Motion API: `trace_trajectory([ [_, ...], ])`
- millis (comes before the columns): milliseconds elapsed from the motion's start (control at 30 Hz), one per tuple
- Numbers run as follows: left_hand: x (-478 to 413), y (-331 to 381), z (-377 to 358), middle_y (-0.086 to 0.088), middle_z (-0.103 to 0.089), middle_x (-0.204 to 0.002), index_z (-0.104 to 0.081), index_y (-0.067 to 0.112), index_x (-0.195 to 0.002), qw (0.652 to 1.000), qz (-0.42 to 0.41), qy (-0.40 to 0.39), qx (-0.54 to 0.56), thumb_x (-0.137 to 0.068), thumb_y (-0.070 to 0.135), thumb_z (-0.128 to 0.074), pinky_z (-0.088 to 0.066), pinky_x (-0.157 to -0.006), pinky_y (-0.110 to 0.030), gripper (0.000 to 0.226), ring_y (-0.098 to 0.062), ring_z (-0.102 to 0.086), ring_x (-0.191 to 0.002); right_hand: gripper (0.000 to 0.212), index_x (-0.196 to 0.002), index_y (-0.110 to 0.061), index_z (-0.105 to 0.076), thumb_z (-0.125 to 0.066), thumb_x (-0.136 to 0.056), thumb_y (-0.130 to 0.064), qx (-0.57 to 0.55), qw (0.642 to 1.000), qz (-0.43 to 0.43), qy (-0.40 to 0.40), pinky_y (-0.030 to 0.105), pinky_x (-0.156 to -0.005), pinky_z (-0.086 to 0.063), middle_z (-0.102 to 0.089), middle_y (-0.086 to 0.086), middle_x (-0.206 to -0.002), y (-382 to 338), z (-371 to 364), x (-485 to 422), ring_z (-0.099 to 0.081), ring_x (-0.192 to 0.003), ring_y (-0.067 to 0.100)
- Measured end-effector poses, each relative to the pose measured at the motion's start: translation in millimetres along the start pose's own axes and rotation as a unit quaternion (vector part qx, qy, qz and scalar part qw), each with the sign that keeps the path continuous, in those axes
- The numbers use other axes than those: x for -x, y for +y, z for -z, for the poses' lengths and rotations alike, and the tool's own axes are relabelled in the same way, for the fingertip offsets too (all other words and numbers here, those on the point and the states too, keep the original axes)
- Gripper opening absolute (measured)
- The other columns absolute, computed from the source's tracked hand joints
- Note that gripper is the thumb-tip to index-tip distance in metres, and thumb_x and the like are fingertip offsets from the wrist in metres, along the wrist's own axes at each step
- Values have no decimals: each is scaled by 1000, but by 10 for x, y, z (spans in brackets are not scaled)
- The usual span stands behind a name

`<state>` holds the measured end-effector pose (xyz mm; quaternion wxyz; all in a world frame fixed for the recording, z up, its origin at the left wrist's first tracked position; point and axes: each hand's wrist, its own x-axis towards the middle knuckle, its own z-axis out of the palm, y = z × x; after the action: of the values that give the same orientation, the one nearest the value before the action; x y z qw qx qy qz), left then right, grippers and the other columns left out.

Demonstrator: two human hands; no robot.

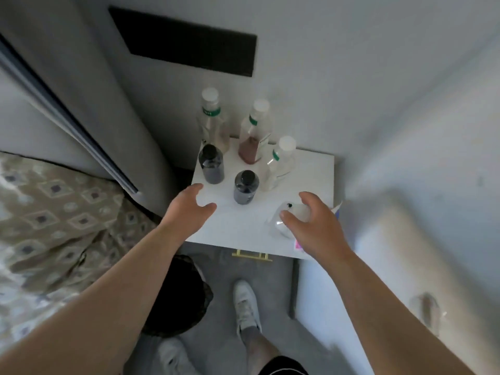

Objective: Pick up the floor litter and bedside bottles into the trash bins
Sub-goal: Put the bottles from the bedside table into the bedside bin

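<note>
On the bedside table [243,226], bottle collection is judged in hand: the left hand [189,207] is spread near a dark bottle [211,165], the right hand [313,226] curved over a lying clear bottle [295,210], grip unclear; closure is needed next.

The bare-armed person wears white-trimmed black shorts [281,368] and worn white sneakers [246,304]

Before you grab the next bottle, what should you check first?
1. Left hand free: ok, open and empty.
2. Right hand gripping the clear bottle: cannot tell; its fingers arch over it.
3. Nearest dark bottle upright, in reach: ok.
4. The tall bottles capped: ok.
5. Trash bin close: ok, on the floor beside the nightstand.
6. Room left in the bin: cannot tell, too dark.
</note>
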<state>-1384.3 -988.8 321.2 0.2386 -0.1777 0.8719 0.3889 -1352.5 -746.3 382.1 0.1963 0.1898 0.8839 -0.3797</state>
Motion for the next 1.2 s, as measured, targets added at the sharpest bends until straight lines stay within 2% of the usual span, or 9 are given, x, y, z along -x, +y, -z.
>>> trace_trajectory([
  [100,-259,-176,-252,-2,-24,-156,-18,19,-150,998,0,-21,-65,-86,38,-59,-35,-102,-31,78,-23,-32,-139,59,-138,-28,-41,-65,-84,-37,8,999,19,28,25,-94,-37,-49,-10,-136,106,-197,-87,-48,-120,14],
  [233,-399,-368,-508,-3,-24,-156,-15,17,-150,993,-5,-56,-107,-93,37,-48,-29,-113,-43,68,-27,-28,-141,50,-124,-28,-46,-71,-80,-29,-19,995,37,90,21,-77,-44,-57,-10,-113,239,-246,-178,-57,-94,14],
  [333,-467,-412,-659,-6,-41,-147,-30,17,-144,990,-34,-38,-132,-97,27,-43,-39,-103,-42,50,-27,-41,-131,46,-113,-25,-51,-78,-76,-24,-29,992,58,105,4,-67,-41,-58,-12,-102,334,-227,-206,-58,-86,9],
  [433,-513,-449,-734,-7,-55,-133,-43,18,-135,991,-38,-9,-126,-98,21,-40,-45,-83,-35,37,-28,-54,-113,46,-112,-24,-54,-80,-74,-21,-69,991,51,101,-1,-66,-42,-58,-15,-101,362,-203,-250,-58,-89,-1],
  [633,-455,-505,-572,4,-61,-100,-48,20,-107,997,-8,72,-7,-94,24,-48,-50,-60,-34,13,-20,-57,-76,34,-90,-29,-57,-83,-69,-23,-138,980,47,136,10,-59,-47,-66,-8,-88,158,-238,-322,-62,-80,7],
  [767,-167,-654,-179,5,-57,-85,-51,17,-101,986,1,159,42,-91,29,-56,-41,-63,-32,16,-13,-52,-69,35,-94,-20,-63,-85,-67,-19,-167,979,96,68,5,-61,-45,-66,-10,-83,-169,-459,-229,-59,-70,-7],
  [867,114,-1047,119,4,-57,-85,-54,16,-101,978,26,202,47,-88,28,-61,-35,-69,-28,19,-17,-51,-79,38,-96,-23,-64,-86,-65,-22,-165,979,120,-15,15,-69,-51,-70,-8,-87,-398,-793,-106,-65,-78,-1],
  [1033,463,-1985,367,1,-60,-75,-54,17,-86,974,105,198,42,-84,31,-62,-37,-55,-31,16,-23,-58,-73,36,-92,-28,-61,-86,-66,-23,-115,974,146,-132,18,-72,-53,-70,-11,-88,-550,-1587,68,-66,-81,0],
  [1200,441,-2812,157,-1,-62,-78,-58,18,-84,969,165,181,46,-83,32,-65,-40,-63,-32,16,-24,-58,-78,43,-98,-25,-61,-86,-64,-35,-38,971,152,-182,28,-75,-54,-69,-10,-93,-336,-2562,66,-66,-87,8],
])
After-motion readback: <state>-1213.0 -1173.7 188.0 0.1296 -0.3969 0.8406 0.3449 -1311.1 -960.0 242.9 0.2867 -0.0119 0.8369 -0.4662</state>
